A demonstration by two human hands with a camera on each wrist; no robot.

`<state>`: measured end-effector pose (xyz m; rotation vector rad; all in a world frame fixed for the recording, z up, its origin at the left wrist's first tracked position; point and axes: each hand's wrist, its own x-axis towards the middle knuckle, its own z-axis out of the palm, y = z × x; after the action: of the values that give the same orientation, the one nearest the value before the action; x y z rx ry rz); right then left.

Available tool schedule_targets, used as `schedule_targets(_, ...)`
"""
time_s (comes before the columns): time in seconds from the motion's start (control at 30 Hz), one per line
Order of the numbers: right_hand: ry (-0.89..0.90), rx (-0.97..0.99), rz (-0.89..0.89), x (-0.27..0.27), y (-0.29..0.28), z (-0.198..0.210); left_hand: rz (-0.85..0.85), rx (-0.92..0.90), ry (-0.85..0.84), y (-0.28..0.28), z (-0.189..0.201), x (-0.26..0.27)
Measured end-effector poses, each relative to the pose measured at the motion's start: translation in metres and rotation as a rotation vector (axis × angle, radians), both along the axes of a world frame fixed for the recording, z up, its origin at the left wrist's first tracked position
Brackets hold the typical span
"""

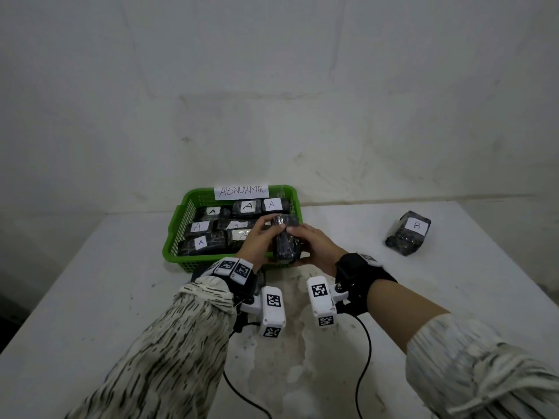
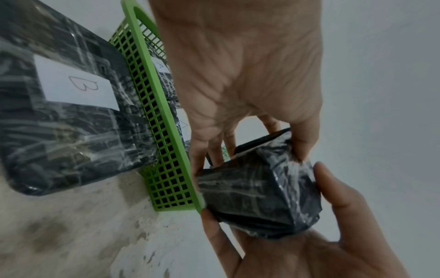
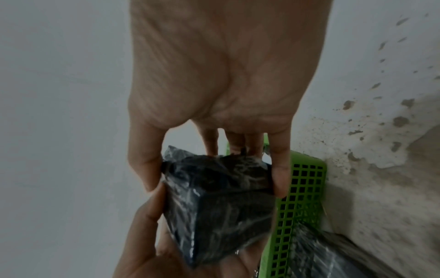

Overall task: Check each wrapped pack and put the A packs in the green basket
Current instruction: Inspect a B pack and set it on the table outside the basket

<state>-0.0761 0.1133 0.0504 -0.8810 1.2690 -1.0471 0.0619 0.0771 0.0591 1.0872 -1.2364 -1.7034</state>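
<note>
Gripped between left hand (image 1: 257, 237) and right hand (image 1: 314, 247), wrapped pack (image 1: 286, 238) upright just above green basket (image 1: 181, 225) near rim, label unseen

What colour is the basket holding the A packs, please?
Bright green basket, clearest in the head view.

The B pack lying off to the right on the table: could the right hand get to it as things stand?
Probably, but not straight away. The B pack lies alone on bare table with nothing in between, yet the right hand shares a grip with the left hand on another wrapped pack.
</note>
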Motion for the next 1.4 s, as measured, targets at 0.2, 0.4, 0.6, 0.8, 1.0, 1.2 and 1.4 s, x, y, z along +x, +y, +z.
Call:
schedule_targets(0.2, 0.049, -0.049, 0.015, -0.003, 0.001, 0.002, -0.09, 0.081, -0.019, -0.001, 0.002, 0.003)
schedule_targets(0.4, 0.0, -0.025, 0.127, -0.004, 0.002, 0.001, -0.094, 0.079, -0.002, -0.002, 0.001, 0.006)
schedule_targets(0.6, 0.053, -0.003, 0.12, -0.007, 0.003, -0.002, -0.141, 0.106, 0.021, -0.002, -0.003, 0.009)
schedule_targets(0.8, -0.102, 0.134, 0.135, -0.01, 0.008, 0.009, -0.142, -0.084, -0.031, -0.006, -0.016, 0.019)
schedule_targets(1.0, -0.258, 0.201, 0.059, -0.006, 0.003, 0.007, -0.237, -0.095, 0.045, -0.002, -0.014, 0.018)
schedule_targets(1.2, -0.325, 0.255, 0.059, -0.009, 0.004, 0.005, -0.266, -0.069, 0.09, 0.003, -0.005, 0.017)
schedule_targets(1.4, -0.204, 0.232, -0.004, -0.014, 0.006, 0.001, -0.138, 0.185, 0.157, 0.001, -0.003, 0.015)
